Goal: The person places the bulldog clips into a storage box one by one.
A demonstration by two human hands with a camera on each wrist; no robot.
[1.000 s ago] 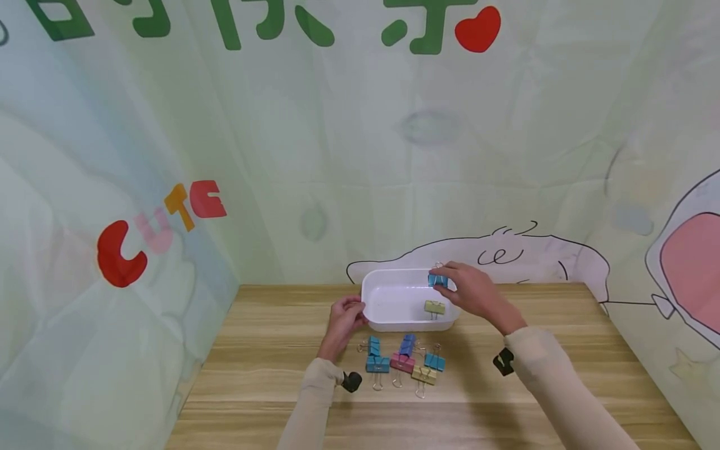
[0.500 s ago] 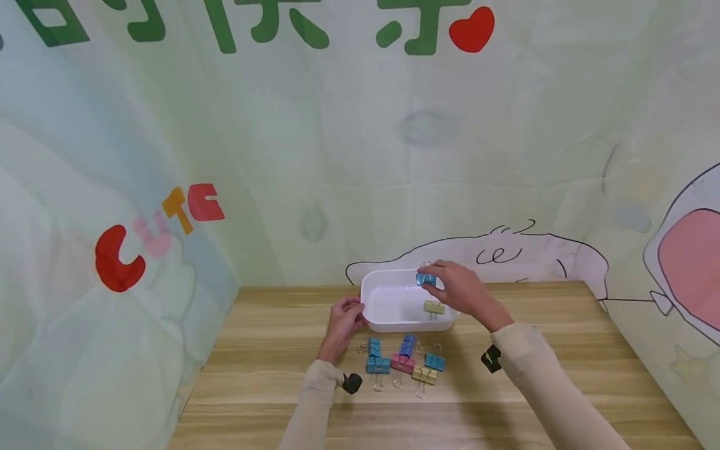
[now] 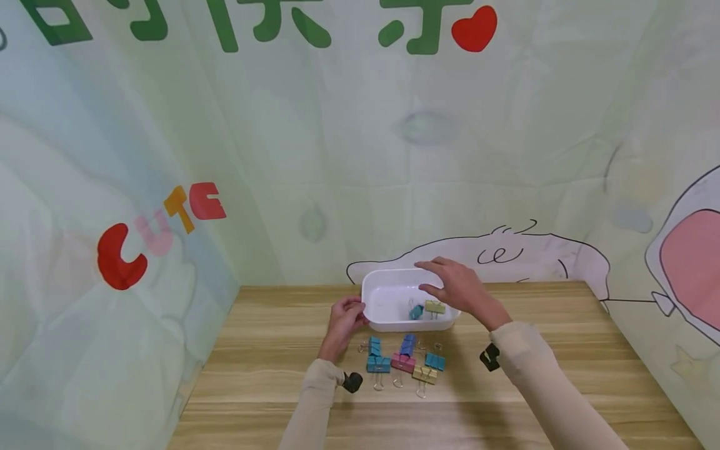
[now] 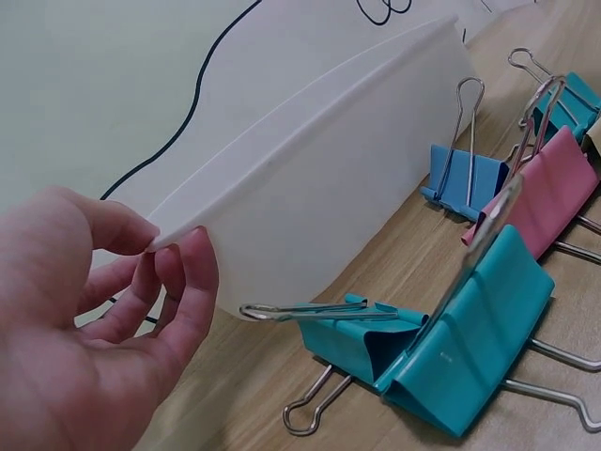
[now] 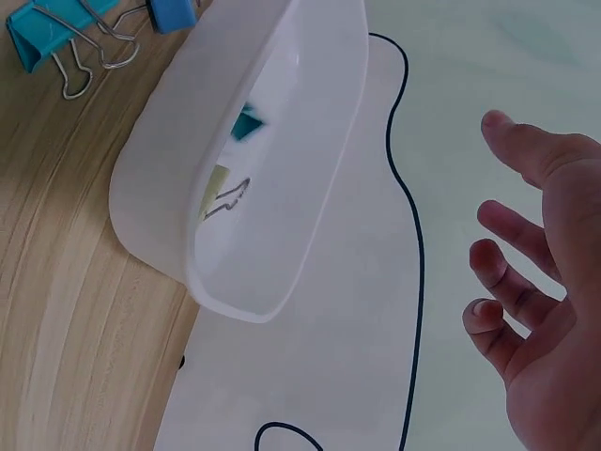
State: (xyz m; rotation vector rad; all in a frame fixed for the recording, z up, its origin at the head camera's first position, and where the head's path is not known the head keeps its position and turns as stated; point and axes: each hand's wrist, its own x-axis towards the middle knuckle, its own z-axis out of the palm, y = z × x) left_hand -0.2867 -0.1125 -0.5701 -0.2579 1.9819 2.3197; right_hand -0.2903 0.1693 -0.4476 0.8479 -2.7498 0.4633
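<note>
My left hand (image 3: 342, 322) pinches the left rim of a white plastic tray (image 3: 388, 326) between thumb and fingers, plain to see in the left wrist view. Above the tray's right end hovers my right hand (image 3: 458, 287), thumb and fingers apart and holding nothing. Inside the tray a teal binder clip (image 3: 416, 312) lies beside a yellow binder clip (image 3: 435, 307). Several more clips are grouped on the table in front of the tray: a teal clip (image 4: 479, 338), a pink clip (image 3: 402, 362), a dark blue clip (image 3: 407, 345) and a yellow clip (image 3: 424, 375) among them.
The wooden table (image 3: 270, 387) meets a printed cloth backdrop (image 3: 315, 156) close behind the tray. A black wrist camera (image 3: 352, 382) sits on the left wrist and another black camera (image 3: 490, 357) on the right.
My right hand has let go of the teal binder clip, which dropped into the tray beside the yellow one. Before that it moved slightly left. The left hand has stayed on the rim.
</note>
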